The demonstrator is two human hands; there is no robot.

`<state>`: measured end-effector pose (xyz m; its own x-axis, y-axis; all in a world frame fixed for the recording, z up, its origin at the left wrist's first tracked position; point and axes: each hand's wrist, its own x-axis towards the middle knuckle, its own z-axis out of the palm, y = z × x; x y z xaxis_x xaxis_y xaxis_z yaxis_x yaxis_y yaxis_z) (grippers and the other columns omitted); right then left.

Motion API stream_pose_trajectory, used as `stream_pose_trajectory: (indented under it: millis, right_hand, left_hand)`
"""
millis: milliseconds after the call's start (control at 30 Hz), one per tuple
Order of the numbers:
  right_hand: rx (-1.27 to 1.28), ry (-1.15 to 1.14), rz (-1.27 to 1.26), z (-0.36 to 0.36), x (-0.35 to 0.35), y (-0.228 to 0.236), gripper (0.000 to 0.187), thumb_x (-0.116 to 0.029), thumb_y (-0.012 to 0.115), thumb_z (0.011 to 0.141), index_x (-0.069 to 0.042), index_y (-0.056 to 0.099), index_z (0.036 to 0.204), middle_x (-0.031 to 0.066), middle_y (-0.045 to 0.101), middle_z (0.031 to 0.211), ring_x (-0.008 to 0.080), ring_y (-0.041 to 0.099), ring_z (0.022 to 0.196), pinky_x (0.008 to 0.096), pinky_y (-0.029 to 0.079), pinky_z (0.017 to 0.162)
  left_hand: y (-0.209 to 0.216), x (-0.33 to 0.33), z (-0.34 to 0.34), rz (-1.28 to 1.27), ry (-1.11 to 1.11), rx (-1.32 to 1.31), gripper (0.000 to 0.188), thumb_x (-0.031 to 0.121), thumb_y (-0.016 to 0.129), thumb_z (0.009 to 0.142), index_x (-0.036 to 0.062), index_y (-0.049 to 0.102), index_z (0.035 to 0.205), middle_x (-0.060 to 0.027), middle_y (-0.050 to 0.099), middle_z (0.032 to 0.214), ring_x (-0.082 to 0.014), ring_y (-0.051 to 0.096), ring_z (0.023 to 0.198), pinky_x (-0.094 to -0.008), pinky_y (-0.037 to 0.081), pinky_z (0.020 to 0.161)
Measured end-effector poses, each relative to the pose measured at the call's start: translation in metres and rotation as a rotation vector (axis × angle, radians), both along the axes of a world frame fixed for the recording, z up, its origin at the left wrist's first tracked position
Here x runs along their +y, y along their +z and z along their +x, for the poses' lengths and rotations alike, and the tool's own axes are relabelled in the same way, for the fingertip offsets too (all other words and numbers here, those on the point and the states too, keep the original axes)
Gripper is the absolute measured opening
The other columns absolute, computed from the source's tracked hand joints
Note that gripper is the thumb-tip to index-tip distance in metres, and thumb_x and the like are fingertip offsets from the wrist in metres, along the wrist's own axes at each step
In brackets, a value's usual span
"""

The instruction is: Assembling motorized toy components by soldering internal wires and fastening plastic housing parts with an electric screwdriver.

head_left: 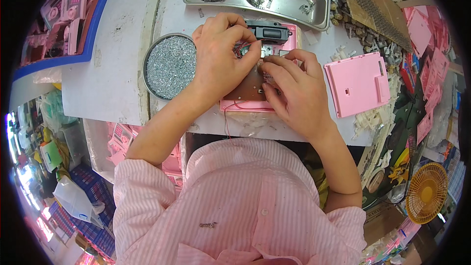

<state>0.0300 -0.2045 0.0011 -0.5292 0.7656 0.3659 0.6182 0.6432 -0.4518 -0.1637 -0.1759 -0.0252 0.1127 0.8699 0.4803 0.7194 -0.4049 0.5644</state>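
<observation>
My left hand (221, 54) pinched, right hand (300, 88) curled over the brown circuit board (248, 88) — on what, I can't tell; a snag could tear the red wire (225, 118) below it

The divided tray (289, 16) is smooth, shiny metal, and the small screws (170, 64) have a bright metallic glint. The loose pink cover (351, 86) is plastic — smooth, with a soft sheen — while the black part (270, 33) looks like slightly glossy plastic and the brown board (245, 88) is flat and matt. The desk (115, 78) is matt and scuffed, the striped shirt (225, 186) creased cloth, the tan panel (378, 7) rough like cardboard.
</observation>
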Motion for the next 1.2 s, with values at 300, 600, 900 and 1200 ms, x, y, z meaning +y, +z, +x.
stream_pose_trajectory:
  millis: [300, 600, 900, 1200]
  right_hand:
    - [0.023, -0.001, -0.003, 0.001, 0.001, -0.003, 0.033, -0.013, 0.074, 0.075, -0.007, 0.069, 0.106, 0.0047, 0.067, 0.111, 0.0294, 0.055, 0.106, 0.0422, 0.048, 0.086]
    - [0.039, -0.003, -0.036, 0.004, 0.0, -0.002, 0.033, -0.009, 0.074, 0.074, -0.006, 0.069, 0.107, 0.0067, 0.069, 0.113, 0.0316, 0.055, 0.107, 0.0418, 0.049, 0.087]
    - [-0.013, -0.014, 0.01, -0.002, -0.005, -0.002, 0.037, -0.012, 0.074, 0.073, -0.007, 0.069, 0.11, 0.0058, 0.066, 0.116, 0.0298, 0.055, 0.108, 0.0418, 0.048, 0.085]
    - [0.212, -0.208, 0.063, 0.089, -0.044, 0.026, 0.032, -0.008, 0.074, 0.08, -0.004, 0.067, 0.112, 0.0091, 0.067, 0.11, 0.0271, 0.061, 0.095, 0.0361, 0.053, 0.083]
  left_hand:
    - [-0.002, 0.002, 0.0, 0.008, -0.012, 0.003, 0.012, 0.013, 0.078, 0.074, 0.0089, 0.069, 0.08, -0.0038, 0.063, 0.099, -0.0222, 0.06, 0.096, -0.0379, 0.039, 0.088]
    - [-0.006, 0.004, 0.003, 0.04, -0.002, -0.015, 0.011, 0.016, 0.078, 0.07, 0.0109, 0.07, 0.076, -0.001, 0.063, 0.096, -0.0228, 0.058, 0.093, -0.0418, 0.036, 0.084]
    - [-0.006, 0.002, -0.001, 0.037, 0.007, -0.021, 0.011, 0.016, 0.078, 0.07, 0.0114, 0.07, 0.076, -0.0005, 0.064, 0.096, -0.0218, 0.058, 0.093, -0.0415, 0.036, 0.083]
    - [-0.016, 0.014, -0.004, 0.023, -0.082, -0.07, 0.01, 0.003, 0.074, 0.079, 0.0004, 0.065, 0.083, -0.0113, 0.064, 0.099, -0.0217, 0.062, 0.089, -0.0312, 0.05, 0.079]
